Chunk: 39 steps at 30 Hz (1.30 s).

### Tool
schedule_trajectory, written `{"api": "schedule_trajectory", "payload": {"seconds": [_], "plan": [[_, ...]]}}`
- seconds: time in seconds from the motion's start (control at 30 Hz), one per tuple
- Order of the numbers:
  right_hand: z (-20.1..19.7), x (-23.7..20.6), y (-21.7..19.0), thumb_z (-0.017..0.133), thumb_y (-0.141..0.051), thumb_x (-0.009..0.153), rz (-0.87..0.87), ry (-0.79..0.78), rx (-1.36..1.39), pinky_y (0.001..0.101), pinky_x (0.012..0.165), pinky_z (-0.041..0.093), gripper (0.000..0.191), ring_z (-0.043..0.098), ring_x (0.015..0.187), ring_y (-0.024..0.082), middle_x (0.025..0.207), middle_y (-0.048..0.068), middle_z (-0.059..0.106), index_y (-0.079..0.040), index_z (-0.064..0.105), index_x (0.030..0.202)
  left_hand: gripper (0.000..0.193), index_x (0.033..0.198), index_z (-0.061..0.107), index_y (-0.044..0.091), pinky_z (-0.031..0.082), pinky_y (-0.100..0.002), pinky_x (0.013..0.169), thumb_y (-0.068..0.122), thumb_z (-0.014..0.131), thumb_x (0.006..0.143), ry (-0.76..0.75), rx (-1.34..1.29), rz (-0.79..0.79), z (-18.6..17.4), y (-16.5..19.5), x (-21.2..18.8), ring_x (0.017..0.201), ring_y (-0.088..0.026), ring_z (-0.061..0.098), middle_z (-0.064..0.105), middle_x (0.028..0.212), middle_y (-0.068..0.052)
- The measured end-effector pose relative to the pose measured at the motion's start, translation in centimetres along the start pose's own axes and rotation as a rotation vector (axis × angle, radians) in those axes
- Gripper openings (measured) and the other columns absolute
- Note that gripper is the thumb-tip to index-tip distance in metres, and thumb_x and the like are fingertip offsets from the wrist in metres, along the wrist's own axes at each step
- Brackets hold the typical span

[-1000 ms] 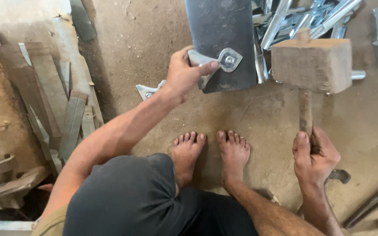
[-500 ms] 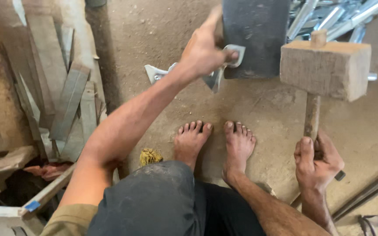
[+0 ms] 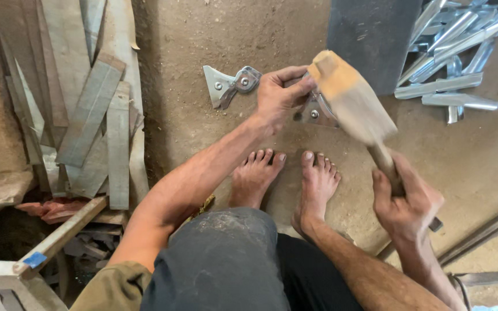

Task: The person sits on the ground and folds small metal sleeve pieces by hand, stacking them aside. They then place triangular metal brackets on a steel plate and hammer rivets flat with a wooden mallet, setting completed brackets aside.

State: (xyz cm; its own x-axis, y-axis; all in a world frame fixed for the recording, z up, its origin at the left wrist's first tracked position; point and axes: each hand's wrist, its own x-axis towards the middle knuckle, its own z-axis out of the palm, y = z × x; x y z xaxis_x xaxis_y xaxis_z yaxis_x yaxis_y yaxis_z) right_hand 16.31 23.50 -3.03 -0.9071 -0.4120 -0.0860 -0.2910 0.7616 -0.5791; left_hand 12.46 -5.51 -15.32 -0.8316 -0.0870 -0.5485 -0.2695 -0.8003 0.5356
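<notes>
My left hand (image 3: pixel 279 92) holds a small shiny metal bracket (image 3: pixel 317 110) down on the dirt floor, just in front of my bare feet (image 3: pixel 286 175). In my right hand (image 3: pixel 404 204) is the handle of a wooden mallet (image 3: pixel 350 98); its blurred head is tilted over the bracket, close to my left fingers. A second triangular bracket with a riveted round piece (image 3: pixel 229 83) lies on the floor left of my left hand. A dark grey metal block (image 3: pixel 370 37) stands just beyond the mallet.
Several flat metal strips (image 3: pixel 96 109) lie stacked at the left by a wall. A heap of shiny galvanised channel pieces (image 3: pixel 462 52) fills the top right. Rods (image 3: pixel 479 233) lie on the floor at the lower right, wooden scraps (image 3: pixel 59 230) at the lower left.
My left hand has come down from the dark block to the floor with the bracket. The mallet has swung from upright down toward the bracket.
</notes>
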Motion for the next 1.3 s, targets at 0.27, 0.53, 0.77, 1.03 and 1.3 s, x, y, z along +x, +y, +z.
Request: {"api": "schedule_trajectory", "payload": {"seconds": [0.27,0.53,0.77,1.03,1.3], "plan": [[-0.1,-1.2,1.2,0.064,-0.016,0.114,-0.059,0.072,-0.020,0.0216,0.052,0.048,0.029,0.056,0.058,0.006,0.076,0.002,0.063,0.004,0.066,0.134,0.034,0.118,0.074,-0.006,0.055,-0.023,0.060,0.009,0.083,0.089,-0.019,0.078,0.003,-0.2,0.4,0.5,0.073,-0.009,0.070,0.079,0.094,-0.010],[0.6,-2.6,4.2,0.066,-0.019,0.118,0.171,0.200,0.116,0.0213,0.048,0.046,0.034,0.058,0.057,0.008,0.075,0.004,0.064,0.010,0.066,0.135,0.025,0.114,0.076,-0.003,0.054,-0.022,0.061,0.008,0.082,0.092,-0.046,0.278,0.101,0.4,2.2,-0.5,0.075,-0.007,0.070,0.081,0.095,-0.010],[0.8,-5.1,4.0,0.061,-0.013,0.117,0.411,0.368,0.489,0.0200,0.050,0.041,0.024,0.052,0.056,0.005,0.071,0.004,0.059,0.010,0.060,0.126,0.026,0.101,0.075,0.016,0.054,-0.042,0.083,0.012,0.085,0.077,-0.536,1.454,0.833,8.7,8.2,6.3,0.098,-0.029,0.070,0.073,0.100,-0.007],[0.7,-5.3,3.2,0.059,-0.011,0.113,0.479,0.364,0.524,0.0215,0.054,0.040,0.023,0.050,0.057,0.006,0.071,0.002,0.056,0.008,0.061,0.125,0.076,0.126,0.058,0.007,0.056,-0.044,0.092,0.030,0.098,0.066,0.036,1.168,0.760,5.2,7.4,7.1,0.111,-0.030,0.065,0.068,0.116,-0.015],[0.6,-3.4,3.8,0.061,-0.013,0.113,0.460,0.306,0.506,0.0220,0.055,0.040,0.021,0.050,0.056,0.004,0.074,0.001,0.057,0.005,0.061,0.103,0.042,0.109,0.074,-0.002,0.066,-0.037,0.085,0.009,0.091,0.073,-0.146,0.668,0.050,4.6,5.5,8.8,0.089,-0.019,0.078,0.080,0.101,-0.014]]}}
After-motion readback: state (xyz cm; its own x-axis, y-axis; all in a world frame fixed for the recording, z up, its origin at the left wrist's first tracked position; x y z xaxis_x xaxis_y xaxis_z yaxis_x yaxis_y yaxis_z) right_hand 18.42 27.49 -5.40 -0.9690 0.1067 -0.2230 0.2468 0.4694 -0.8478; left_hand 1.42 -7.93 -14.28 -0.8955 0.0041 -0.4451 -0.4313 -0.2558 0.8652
